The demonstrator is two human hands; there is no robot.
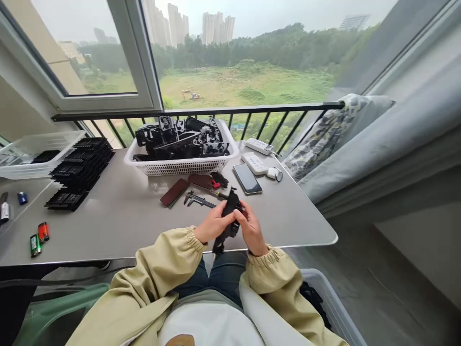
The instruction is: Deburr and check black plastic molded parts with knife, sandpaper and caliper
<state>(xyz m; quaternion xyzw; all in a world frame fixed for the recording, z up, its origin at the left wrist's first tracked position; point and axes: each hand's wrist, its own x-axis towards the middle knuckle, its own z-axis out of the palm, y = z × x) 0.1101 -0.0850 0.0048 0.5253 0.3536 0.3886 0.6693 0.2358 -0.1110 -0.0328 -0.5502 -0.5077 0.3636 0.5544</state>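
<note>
Between both hands, over the front edge of the table, I hold a long black plastic part [227,231] with an uneven outline, tilted so its upper end points away from me. My left hand [213,222] grips it from the left, thumb laid across it. From the right, my right hand [251,228] is closed on the same part, with its thumb pressed near the middle. Just beyond the hands lie a caliper [199,200], a dark red case [175,192] and a small black piece with a red bit [216,181].
A white basket [187,167] heaped with black plastic parts stands by the railing. Stacked black parts [81,166] and a clear bin [39,168] are at left. Batteries [43,231] lie front left. A phone [247,179] and white devices [254,163] lie right. Another bin [333,307] stands below.
</note>
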